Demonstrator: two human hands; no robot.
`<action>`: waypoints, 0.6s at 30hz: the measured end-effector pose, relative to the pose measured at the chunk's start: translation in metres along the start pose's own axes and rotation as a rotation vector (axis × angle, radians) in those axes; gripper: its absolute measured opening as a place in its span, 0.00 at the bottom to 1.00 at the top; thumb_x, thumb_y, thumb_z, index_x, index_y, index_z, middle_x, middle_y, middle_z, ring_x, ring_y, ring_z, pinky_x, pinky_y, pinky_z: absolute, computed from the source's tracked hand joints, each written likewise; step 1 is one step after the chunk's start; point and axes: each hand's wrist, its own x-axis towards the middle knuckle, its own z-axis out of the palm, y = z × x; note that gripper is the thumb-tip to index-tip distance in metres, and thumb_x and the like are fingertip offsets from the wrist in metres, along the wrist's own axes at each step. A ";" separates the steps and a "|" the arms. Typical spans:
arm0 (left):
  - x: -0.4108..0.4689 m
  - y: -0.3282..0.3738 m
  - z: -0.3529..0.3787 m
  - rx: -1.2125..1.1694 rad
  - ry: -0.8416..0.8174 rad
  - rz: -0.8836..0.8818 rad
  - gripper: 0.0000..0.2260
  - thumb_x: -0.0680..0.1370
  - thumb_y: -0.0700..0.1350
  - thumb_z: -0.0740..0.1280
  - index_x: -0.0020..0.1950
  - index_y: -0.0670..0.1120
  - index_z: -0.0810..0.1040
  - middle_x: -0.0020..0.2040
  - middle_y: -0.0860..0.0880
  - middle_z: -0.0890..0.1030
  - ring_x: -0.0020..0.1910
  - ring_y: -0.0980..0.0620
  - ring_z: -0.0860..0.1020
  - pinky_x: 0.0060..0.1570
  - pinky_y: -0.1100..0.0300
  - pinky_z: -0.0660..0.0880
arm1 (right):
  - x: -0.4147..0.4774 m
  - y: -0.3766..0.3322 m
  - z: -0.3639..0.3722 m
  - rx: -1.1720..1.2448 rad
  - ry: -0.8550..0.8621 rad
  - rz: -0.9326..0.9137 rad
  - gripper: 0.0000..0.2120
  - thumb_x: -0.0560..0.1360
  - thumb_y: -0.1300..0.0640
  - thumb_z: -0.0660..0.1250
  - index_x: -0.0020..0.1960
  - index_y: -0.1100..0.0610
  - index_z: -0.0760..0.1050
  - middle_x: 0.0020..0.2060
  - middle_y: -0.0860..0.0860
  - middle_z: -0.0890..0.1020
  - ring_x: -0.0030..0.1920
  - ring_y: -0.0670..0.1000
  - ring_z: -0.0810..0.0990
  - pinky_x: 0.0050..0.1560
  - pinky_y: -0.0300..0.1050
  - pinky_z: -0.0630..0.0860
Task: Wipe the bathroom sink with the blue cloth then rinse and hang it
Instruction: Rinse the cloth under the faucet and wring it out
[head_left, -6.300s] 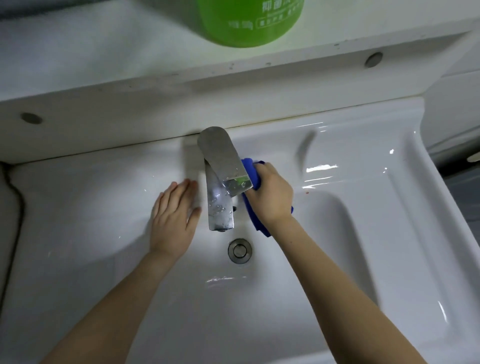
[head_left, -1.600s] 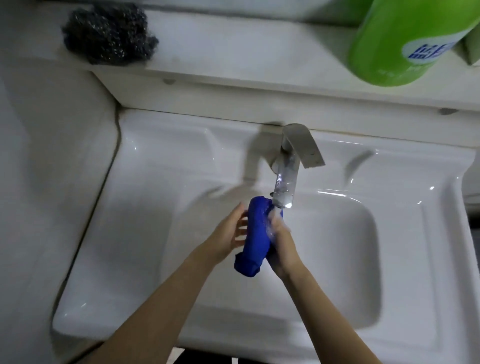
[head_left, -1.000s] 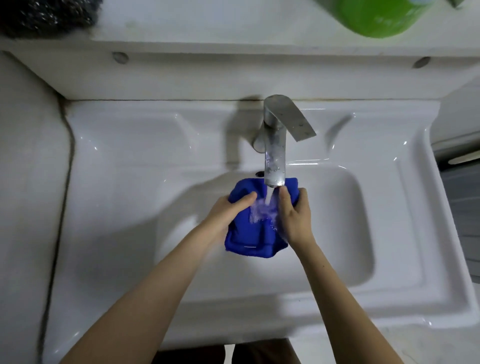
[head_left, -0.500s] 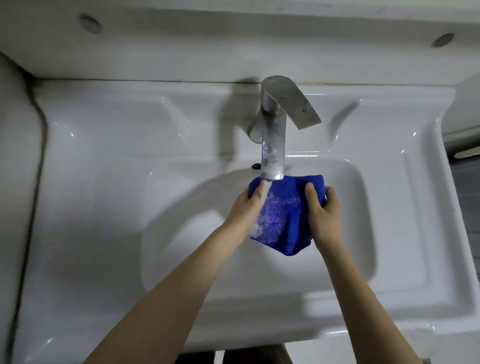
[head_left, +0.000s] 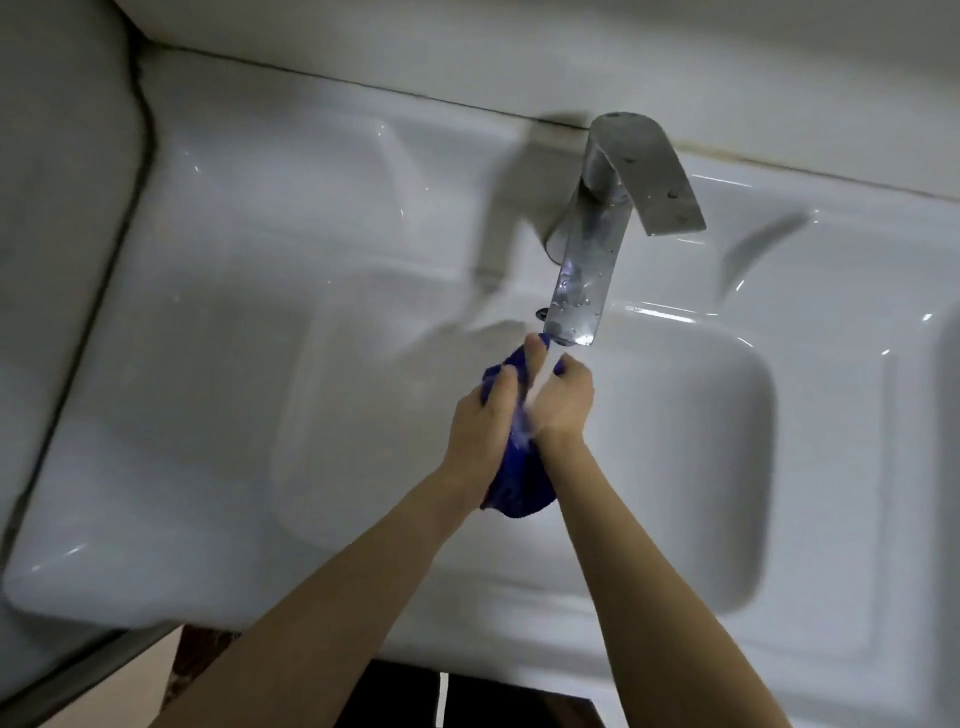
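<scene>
The blue cloth (head_left: 519, 483) is bunched between both hands over the basin of the white sink (head_left: 779, 467), just below the spout of the metal faucet (head_left: 587, 265). My left hand (head_left: 483, 415) grips its left side, with fingers reaching up toward the spout. My right hand (head_left: 563, 400) presses against it from the right. Water runs from the spout onto the cloth and the hands. Most of the cloth is hidden between the hands; a lump hangs below the wrists.
The faucet's lever handle (head_left: 654, 176) points right. A white ledge (head_left: 519, 52) runs behind the sink. A grey wall (head_left: 52, 208) stands along the sink's left side. The drain is hidden.
The cloth was spread open under the water; now both hands have squeezed it together into a bunch. The view has shifted, so the sink sits lower and tilted.
</scene>
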 end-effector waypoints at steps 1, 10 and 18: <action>-0.002 0.004 -0.003 0.033 0.022 0.003 0.15 0.76 0.58 0.61 0.33 0.59 0.82 0.31 0.54 0.84 0.29 0.58 0.82 0.25 0.68 0.74 | -0.008 0.008 -0.001 0.081 -0.024 0.008 0.22 0.76 0.49 0.64 0.29 0.55 0.62 0.23 0.50 0.66 0.27 0.50 0.65 0.29 0.42 0.65; -0.010 -0.009 0.018 -0.028 0.126 -0.125 0.17 0.78 0.58 0.62 0.44 0.46 0.82 0.42 0.45 0.85 0.44 0.43 0.83 0.47 0.52 0.80 | 0.016 0.003 -0.005 -0.256 -0.041 -0.089 0.17 0.78 0.57 0.61 0.32 0.60 0.69 0.27 0.55 0.74 0.29 0.54 0.70 0.32 0.48 0.69; 0.002 -0.004 0.026 -0.210 0.050 -0.221 0.13 0.76 0.55 0.66 0.46 0.47 0.82 0.41 0.46 0.83 0.43 0.44 0.81 0.47 0.56 0.76 | -0.003 0.015 -0.004 -0.330 -0.065 -0.191 0.19 0.71 0.45 0.65 0.29 0.53 0.63 0.24 0.48 0.68 0.25 0.49 0.66 0.28 0.44 0.64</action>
